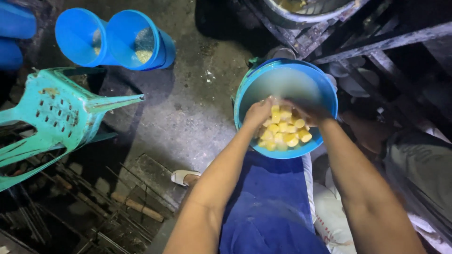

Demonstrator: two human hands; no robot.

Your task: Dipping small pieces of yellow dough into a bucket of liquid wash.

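Hands met over a blue bucket [245, 101] that stood on the dark concrete floor [197, 108] just ahead of the person's blue-clad lap [268, 202]. The left hand [258, 113] dipped inside the bucket's near-left rim, its fingers curled down among a heap of yellow chunks [285, 131]; the fingertips were buried and blurred, so whether they actually gripped any piece could not be told. The right hand [308, 112] lay just beside it, also down on the heap, smeared by motion, with its fingers bent over the chunks and their hold equally unclear. The two hands were almost touching at the knuckles. The yellow chunks filled the near side of the bucket, while its far inner wall showed bare and pale.

Well apart, at the upper left, two blue tubs [113, 40] lay tipped on their sides, touching each other, each with a little grainy residue inside. A turquoise plastic stool [56, 113] lay overturned to the left, its legs pointing sideways. A sandalled foot [185, 178] showed beside the left forearm, and dark wooden framing [376, 44] stood beyond the bucket at the upper right.
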